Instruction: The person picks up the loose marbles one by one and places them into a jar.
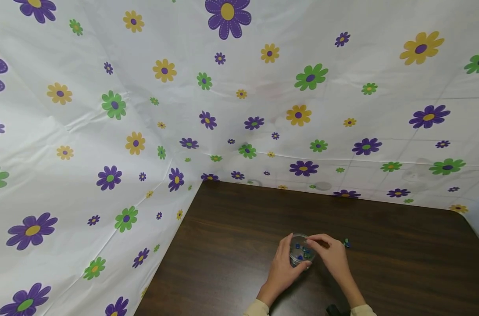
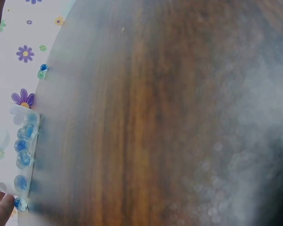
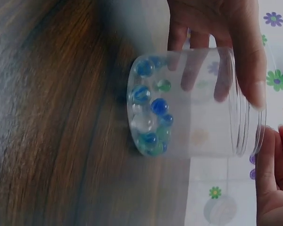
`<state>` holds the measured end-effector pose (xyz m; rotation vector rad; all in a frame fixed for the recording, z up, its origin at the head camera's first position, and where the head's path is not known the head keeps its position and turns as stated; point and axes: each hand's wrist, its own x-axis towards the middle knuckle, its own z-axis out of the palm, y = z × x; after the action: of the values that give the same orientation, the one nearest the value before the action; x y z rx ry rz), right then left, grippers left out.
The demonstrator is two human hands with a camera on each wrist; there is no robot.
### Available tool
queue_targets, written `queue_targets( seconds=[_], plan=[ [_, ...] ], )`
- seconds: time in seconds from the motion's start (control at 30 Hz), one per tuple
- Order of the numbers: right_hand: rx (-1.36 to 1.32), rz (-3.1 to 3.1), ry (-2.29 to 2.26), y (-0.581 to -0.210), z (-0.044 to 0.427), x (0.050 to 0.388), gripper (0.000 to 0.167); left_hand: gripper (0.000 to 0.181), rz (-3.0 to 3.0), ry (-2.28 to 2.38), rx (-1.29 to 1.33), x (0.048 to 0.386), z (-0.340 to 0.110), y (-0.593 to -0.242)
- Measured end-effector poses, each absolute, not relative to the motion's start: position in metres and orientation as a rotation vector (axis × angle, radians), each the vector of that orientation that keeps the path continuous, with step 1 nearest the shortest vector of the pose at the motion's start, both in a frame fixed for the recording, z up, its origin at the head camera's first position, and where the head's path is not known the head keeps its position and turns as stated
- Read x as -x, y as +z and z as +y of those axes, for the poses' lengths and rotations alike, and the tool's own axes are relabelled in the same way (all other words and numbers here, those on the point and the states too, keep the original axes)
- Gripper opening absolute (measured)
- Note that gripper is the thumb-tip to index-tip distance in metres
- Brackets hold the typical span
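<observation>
A clear round jar (image 1: 297,262) stands upright on the table, with blue, green and clear glass marbles (image 3: 160,107) gathered at its bottom. My left hand (image 1: 282,267) grips the jar from the left, its fingers spread around the wall in the right wrist view. At the jar's mouth is my right hand (image 1: 334,256), thumb and forefinger brought together over the rim. Whether a marble sits between those fingertips is hidden. A small group of loose marbles (image 1: 347,242) lies on the table just right of the jar, also visible in the left wrist view.
The dark wood-grain table (image 1: 231,228) has its far edge against a white flowered sheet (image 1: 239,96), which also hangs along the left side. Something small and black (image 1: 333,310) shows beside the right sleeve at the bottom.
</observation>
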<state>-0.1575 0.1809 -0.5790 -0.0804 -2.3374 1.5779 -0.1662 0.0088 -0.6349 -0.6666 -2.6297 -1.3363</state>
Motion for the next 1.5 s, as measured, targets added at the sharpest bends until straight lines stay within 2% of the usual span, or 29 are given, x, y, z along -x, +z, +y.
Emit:
queue_targets(
  seconds=[0.6, 1.5],
  plan=[
    [0.414, -2.319, 1.421, -0.581, 0.239, 0.154, 0.019, 0.087, -2.593, -1.319, 0.673, 0.167, 0.009, -0.637],
    [0.680, -2.416, 1.197, -0.608, 0.275, 0.154, 0.017, 0.087, -2.603, -1.316, 0.669, 0.167, 0.009, -0.634]
  ],
)
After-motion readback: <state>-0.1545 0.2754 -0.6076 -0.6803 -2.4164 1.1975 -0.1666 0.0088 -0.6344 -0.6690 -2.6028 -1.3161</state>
